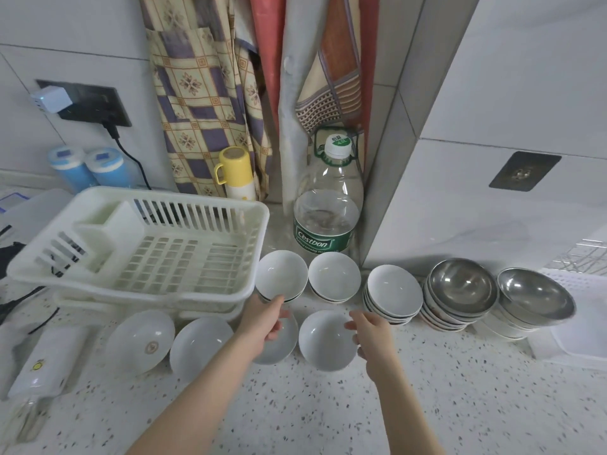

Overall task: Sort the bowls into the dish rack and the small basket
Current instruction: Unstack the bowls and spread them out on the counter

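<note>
An empty white plastic dish rack stands at the left on the speckled counter. In front of it lie several shallow white bowls, one with a logo, a plain one and one partly under my left hand. My left hand pinches the near rim of a small white bowl stack, thumb on top. My right hand grips the right rim of another shallow white bowl. More white bowl stacks and two stacks topped with steel bowls stand to the right.
A large water bottle and a yellow flask stand behind the bowls by hanging cloths. Two blue jars and a cable sit at the back left. A white plastic container lies at the far right beside a tiled pillar.
</note>
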The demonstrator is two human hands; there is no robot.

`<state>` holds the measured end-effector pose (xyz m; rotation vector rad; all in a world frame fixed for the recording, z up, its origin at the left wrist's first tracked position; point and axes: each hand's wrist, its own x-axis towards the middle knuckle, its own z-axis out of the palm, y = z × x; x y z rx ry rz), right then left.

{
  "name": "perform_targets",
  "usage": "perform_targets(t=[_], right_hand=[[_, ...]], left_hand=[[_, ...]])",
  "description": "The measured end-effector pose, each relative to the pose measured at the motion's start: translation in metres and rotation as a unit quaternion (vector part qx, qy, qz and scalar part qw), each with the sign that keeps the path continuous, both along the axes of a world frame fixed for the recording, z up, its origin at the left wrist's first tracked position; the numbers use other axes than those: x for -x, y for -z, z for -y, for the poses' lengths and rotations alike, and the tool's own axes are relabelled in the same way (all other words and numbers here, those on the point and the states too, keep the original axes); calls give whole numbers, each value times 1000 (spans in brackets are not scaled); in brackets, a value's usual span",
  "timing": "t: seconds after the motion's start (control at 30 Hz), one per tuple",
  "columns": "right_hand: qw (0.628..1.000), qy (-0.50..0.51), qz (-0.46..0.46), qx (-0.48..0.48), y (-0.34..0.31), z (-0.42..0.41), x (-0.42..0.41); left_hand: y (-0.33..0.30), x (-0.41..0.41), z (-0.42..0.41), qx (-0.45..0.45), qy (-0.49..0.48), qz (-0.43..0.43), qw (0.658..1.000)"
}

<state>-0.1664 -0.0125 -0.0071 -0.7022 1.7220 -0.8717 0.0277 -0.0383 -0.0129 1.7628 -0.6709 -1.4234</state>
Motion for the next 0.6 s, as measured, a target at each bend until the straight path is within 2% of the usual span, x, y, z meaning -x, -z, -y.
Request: perform_targets(t=[0.2,0.43,0.6], right_hand=[[985,-101,-133,-39,13,46,-3],[972,-133,-185,-59,28,71,-11],[976,-108,-176,-64,33,74,-19]], left_hand=[[14,7,24,-31,-50,14,998],[27,6,40,-54,-58,35,996],[30,4,38,-53,-36,61,996]])
